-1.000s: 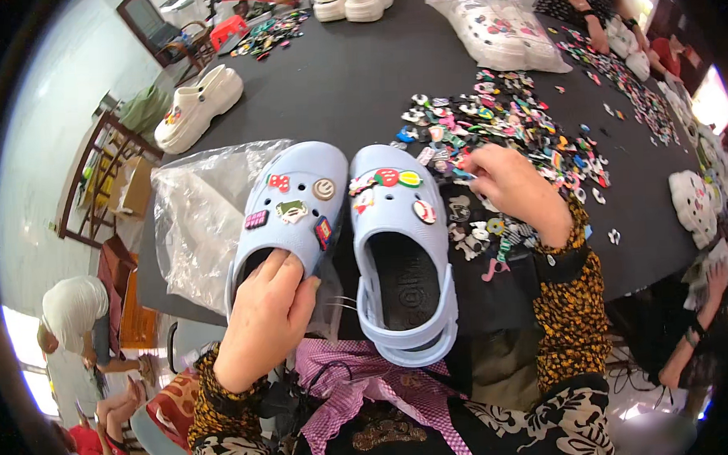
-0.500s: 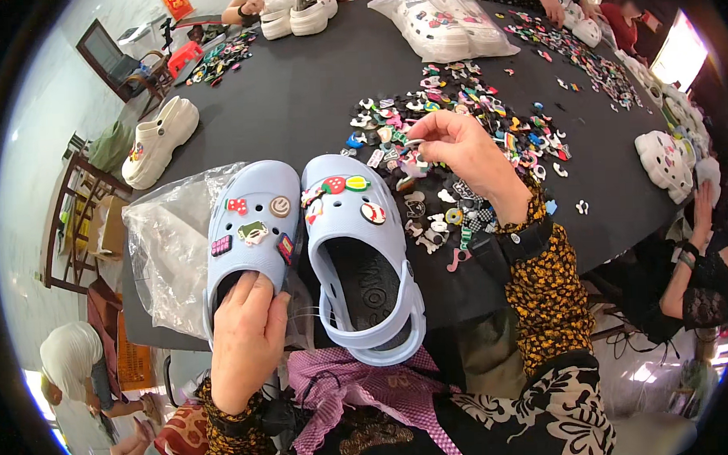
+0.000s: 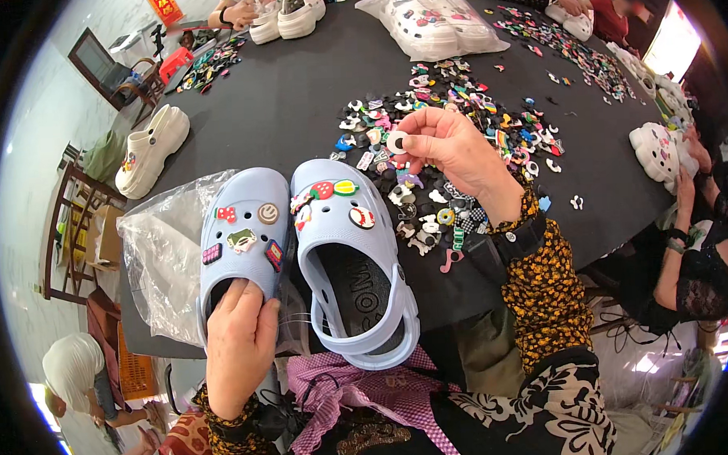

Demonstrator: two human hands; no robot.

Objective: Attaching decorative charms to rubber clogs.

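My left hand (image 3: pixel 241 348) has its fingers inside the left light blue clog (image 3: pixel 247 195), thumb along the opening's side. On that clog's toe are several charms, among them a smiley disc (image 3: pixel 267 213) and a green-and-white one (image 3: pixel 241 241). Beside it lies the right light blue clog (image 3: pixel 337 248), which carries strawberry (image 3: pixel 323 190), yellow-green and baseball (image 3: pixel 362 218) charms. Above the pile of loose charms (image 3: pixel 456 104), my right hand (image 3: pixel 454 156) pinches a small white round charm (image 3: pixel 396 142) with a dark centre between thumb and forefinger.
Clear plastic wrap (image 3: pixel 169 258) lies under and left of the clogs. A white clog (image 3: pixel 153 151) stands at far left, and a bagged white pair (image 3: pixel 433 24) at the back. Co-workers' hands handle white clogs (image 3: pixel 658 153) at right and at the far edge of the black table (image 3: pixel 295 93).
My right hand has shifted slightly left, and the charm in its pinch has turned so its round face shows. My left hand stays inside the left clog.
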